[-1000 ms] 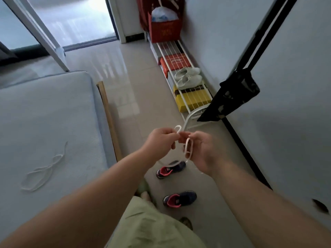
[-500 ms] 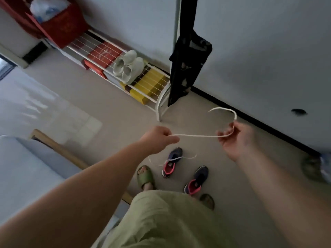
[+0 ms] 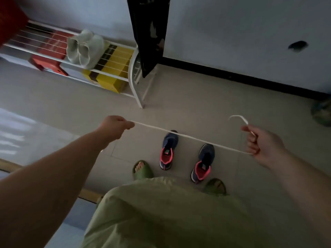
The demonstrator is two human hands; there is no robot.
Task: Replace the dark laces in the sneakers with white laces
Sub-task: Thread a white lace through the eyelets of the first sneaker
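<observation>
A white lace (image 3: 189,137) is stretched taut between my two hands, above the floor. My left hand (image 3: 115,127) pinches one end at the left. My right hand (image 3: 259,142) grips the other part, with a loose tail curling up above its fingers. Below the lace, on the tiled floor, stand two dark blue sneakers with pink lining: the left sneaker (image 3: 168,149) and the right sneaker (image 3: 203,162), toes pointing away from me. I cannot make out any laces in them.
A white wire shoe rack (image 3: 136,83) holds pale shoes (image 3: 84,48), a red box and a yellow box. A dark cloth (image 3: 148,33) hangs by the wall. My feet in green slippers (image 3: 142,170) stand just behind the sneakers. A bed edge lies at the lower left.
My hands have moved far apart, pulling the bunched white lace out into a straight line. The view has swung from the bed toward the wall and down over the sneakers.
</observation>
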